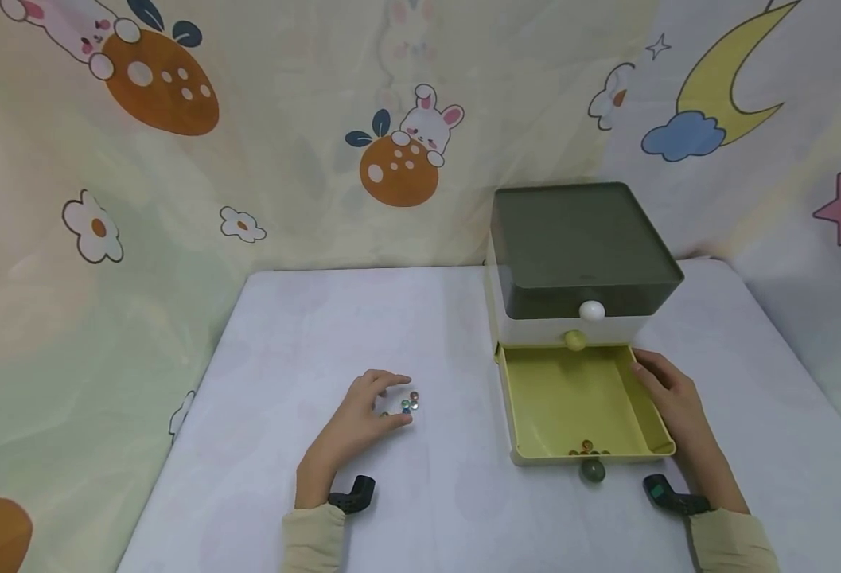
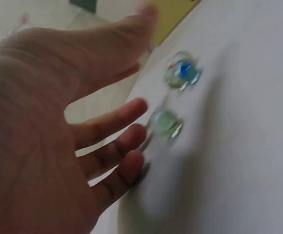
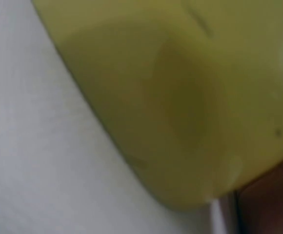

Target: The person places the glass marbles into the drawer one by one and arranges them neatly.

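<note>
Several small glass marbles (image 1: 410,403) lie on the white tabletop just right of my left hand (image 1: 363,406). Its thumb and fingers are spread apart around them and hold nothing. In the left wrist view, a pale green marble (image 2: 164,122) lies by the fingertips, and a cluster with a blue marble (image 2: 187,70) sits farther off. My right hand (image 1: 674,394) rests against the right side wall of a pulled-out yellow-green drawer (image 1: 570,398), fingers over its rim. More marbles (image 1: 587,446) lie inside along the drawer's front wall. Its wall (image 3: 180,122) fills much of the right wrist view.
The drawer belongs to a small cabinet (image 1: 585,247) with a dark green top at the back right. A white knob (image 1: 592,310) and a yellow-green knob (image 1: 574,341) are on its front; a dark green knob (image 1: 593,470) projects from the drawer. A printed cloth (image 1: 305,159) hangs behind the table.
</note>
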